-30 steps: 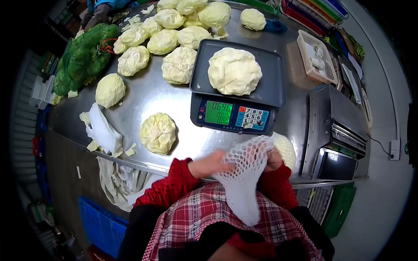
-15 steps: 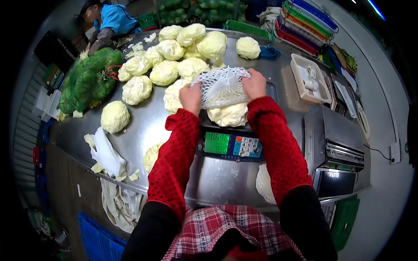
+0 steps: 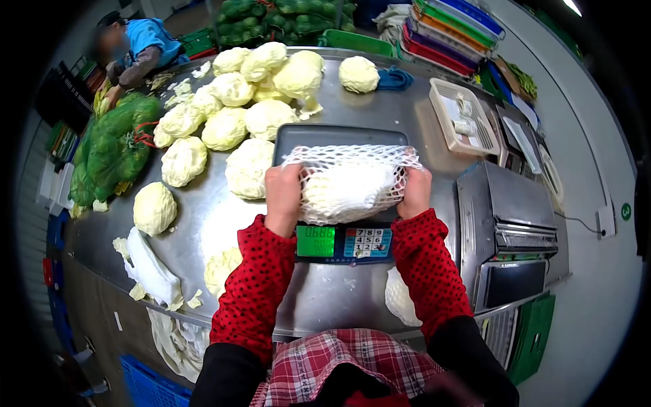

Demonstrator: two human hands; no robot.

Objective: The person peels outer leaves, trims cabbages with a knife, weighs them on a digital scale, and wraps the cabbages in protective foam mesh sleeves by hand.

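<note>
A white foam net point(image 3: 369, 154) is stretched over a pale peeled cabbage point(image 3: 324, 195) at the scale point(image 3: 339, 134). My left hand point(image 3: 282, 195) is closed on the net's left edge, and my right hand point(image 3: 416, 192) grips its right edge. The cabbage shows through the mesh; its underside is hidden. Below the net, the scale's green display point(image 3: 316, 241) is lit beside its keypad point(image 3: 368, 242). Close to my left hand sits another cabbage point(image 3: 249, 169). A white netted piece point(image 3: 400, 298) lies by my right forearm, partly covered.
Several peeled cabbages point(image 3: 225, 129) are piled at back left, beside a green net sack point(image 3: 112, 152). A co-worker in blue point(image 3: 146, 41) leans in there. On the right stand a white basket point(image 3: 441, 117) and a metal machine point(image 3: 505, 210). White foam nets point(image 3: 152, 268) lie front left.
Both hands have pulled the net down and toward me over the cabbage, which it now covers on top and in front. The scale's platform shows more behind it.
</note>
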